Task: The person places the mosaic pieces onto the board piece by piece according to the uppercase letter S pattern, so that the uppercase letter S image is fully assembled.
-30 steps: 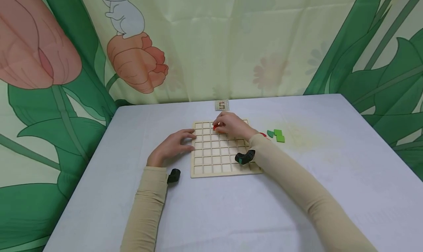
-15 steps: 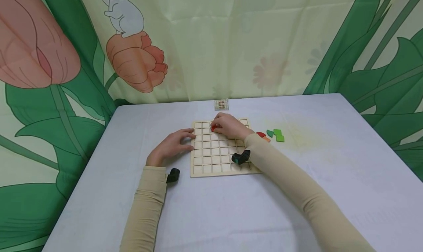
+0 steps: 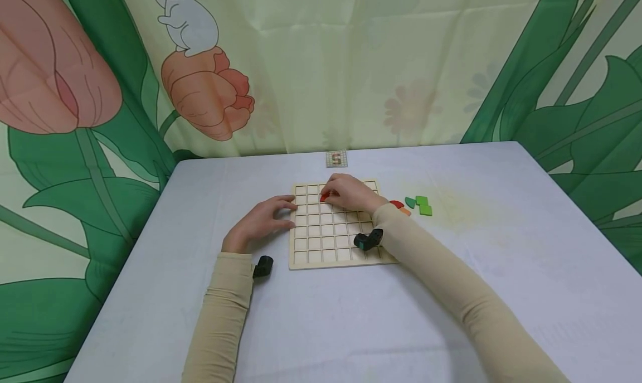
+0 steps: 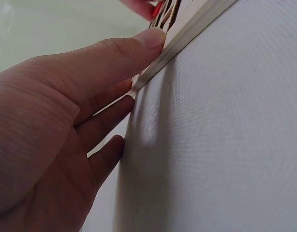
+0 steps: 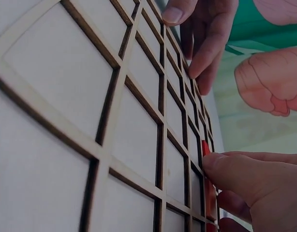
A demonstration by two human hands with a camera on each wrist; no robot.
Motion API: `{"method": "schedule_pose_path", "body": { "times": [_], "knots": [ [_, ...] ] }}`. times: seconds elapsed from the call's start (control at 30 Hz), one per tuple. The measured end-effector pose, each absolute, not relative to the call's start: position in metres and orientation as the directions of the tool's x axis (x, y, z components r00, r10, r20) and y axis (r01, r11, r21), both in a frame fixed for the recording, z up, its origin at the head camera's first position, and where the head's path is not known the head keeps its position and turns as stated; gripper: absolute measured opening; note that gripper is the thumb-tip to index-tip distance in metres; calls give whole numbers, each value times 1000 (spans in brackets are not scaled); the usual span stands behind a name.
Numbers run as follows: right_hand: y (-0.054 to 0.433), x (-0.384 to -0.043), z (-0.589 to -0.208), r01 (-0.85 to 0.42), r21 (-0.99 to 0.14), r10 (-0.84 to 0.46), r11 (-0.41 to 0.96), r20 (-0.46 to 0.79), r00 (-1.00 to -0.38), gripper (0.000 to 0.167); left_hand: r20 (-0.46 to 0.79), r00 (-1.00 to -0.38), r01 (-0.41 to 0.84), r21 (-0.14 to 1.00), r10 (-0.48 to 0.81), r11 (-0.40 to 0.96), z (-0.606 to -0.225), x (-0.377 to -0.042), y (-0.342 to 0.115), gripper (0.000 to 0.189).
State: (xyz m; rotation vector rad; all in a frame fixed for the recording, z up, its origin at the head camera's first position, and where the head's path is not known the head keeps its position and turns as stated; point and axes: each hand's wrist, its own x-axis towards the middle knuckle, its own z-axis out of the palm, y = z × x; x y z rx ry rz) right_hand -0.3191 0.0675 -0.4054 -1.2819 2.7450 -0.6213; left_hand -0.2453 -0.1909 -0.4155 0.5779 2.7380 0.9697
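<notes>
A square wooden grid board (image 3: 315,243) lies on the white-covered table. My right hand (image 3: 349,193) reaches over its far rows and pinches a small red piece (image 3: 324,197) between thumb and fingers. In the right wrist view that red piece (image 5: 205,148) sits at the grid, partly covered by the thumb. Below it an orange-red piece (image 5: 211,199) shows in the grid; my right hand hides it in the head view. At the board's left edge, my left hand (image 3: 262,221) touches the rim with thumb and fingers extended. The thumb (image 4: 151,41) rests on the frame.
Right of the board lie loose pieces: a red one (image 3: 397,204), an orange one (image 3: 405,211), a dark green one (image 3: 410,202) and two light green squares (image 3: 422,200). A small patterned card (image 3: 336,159) lies behind the board, near the table's far edge.
My right hand has shifted slightly left and a little nearer with the red piece. The loose red and orange pieces show more beside my sleeve. The left hand stays at the board's edge.
</notes>
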Motion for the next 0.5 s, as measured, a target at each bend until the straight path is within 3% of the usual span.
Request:
{"method": "schedule_pose_path", "body": {
  "times": [0.5],
  "knots": [
    [71,-323,-408,-723,-385,-747,574,116,-655,22,-52,-910,286,641,412,713,-417,-247,-191,44]
  ]
}}
